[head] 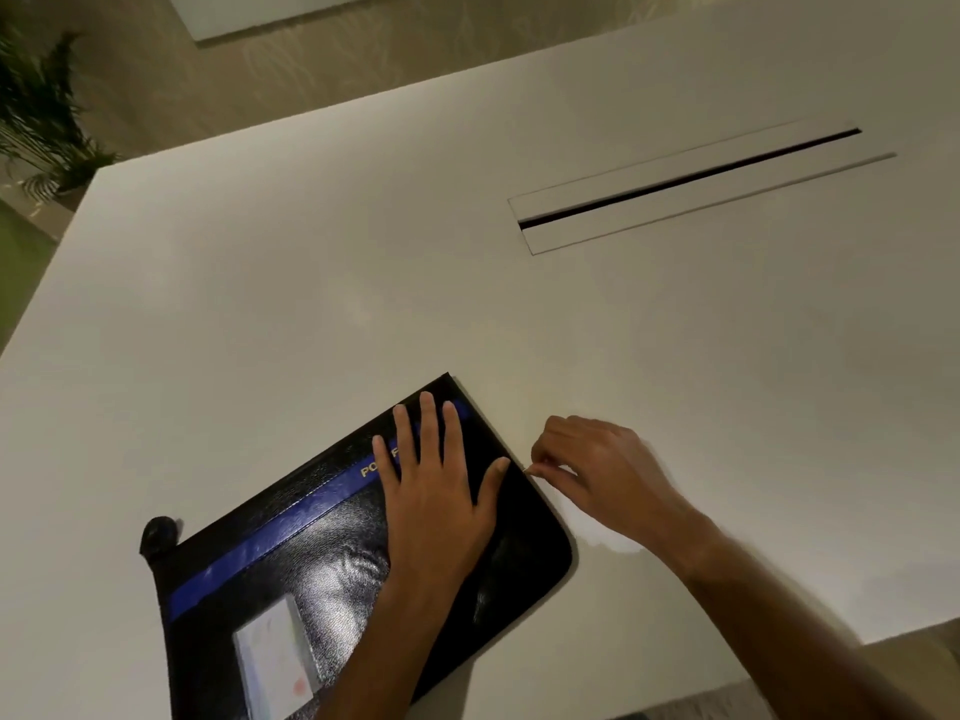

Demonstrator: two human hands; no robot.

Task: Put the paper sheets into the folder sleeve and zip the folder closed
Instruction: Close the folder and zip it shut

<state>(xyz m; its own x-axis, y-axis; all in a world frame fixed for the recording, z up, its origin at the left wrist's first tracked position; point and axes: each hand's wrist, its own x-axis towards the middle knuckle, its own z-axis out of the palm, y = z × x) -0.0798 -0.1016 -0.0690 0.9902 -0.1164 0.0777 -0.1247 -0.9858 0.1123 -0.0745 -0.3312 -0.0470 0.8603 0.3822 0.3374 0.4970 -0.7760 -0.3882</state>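
Note:
A black folder [291,543] with a blue stripe and a clear card window lies closed and flat on the white table [311,283], near its front edge. My left hand [436,491] presses flat on the folder's cover with fingers spread. My right hand [597,470] is at the folder's right edge, its thumb and fingers pinching the small zip pull [528,470] about halfway along that side. No paper sheets show outside the folder.
A long cable slot with a flap [691,184] is set into the table at the far right. A potted plant [41,111] stands beyond the table's left corner. A black loop [158,532] sticks out at the folder's left end.

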